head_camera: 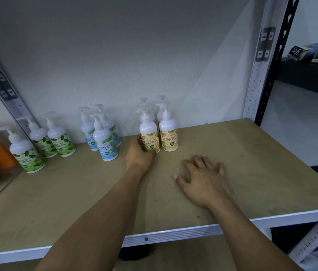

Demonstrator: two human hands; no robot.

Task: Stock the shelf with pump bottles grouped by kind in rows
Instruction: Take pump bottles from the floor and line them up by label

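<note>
Pretty sure this is a shop stockroom or a store aisle. Boltless metal racking with a slotted post (258, 81) holding a bare board shelf (242, 153), plain wall (115, 55) behind. Same-brand hand wash sits in clumps by label: green bottles (61, 142), blue bottles (105, 146), yellow bottles (168, 137), several of each like retail stock. The dark rack (308, 72) next door on the right has printed packs (315, 53) lined up too

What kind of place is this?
Probably a stockroom or shop backroom: slotted metal racking, a board shelf, hand-wash pump bottles grouped by label colour, packaged goods on the neighbouring rack.
</note>
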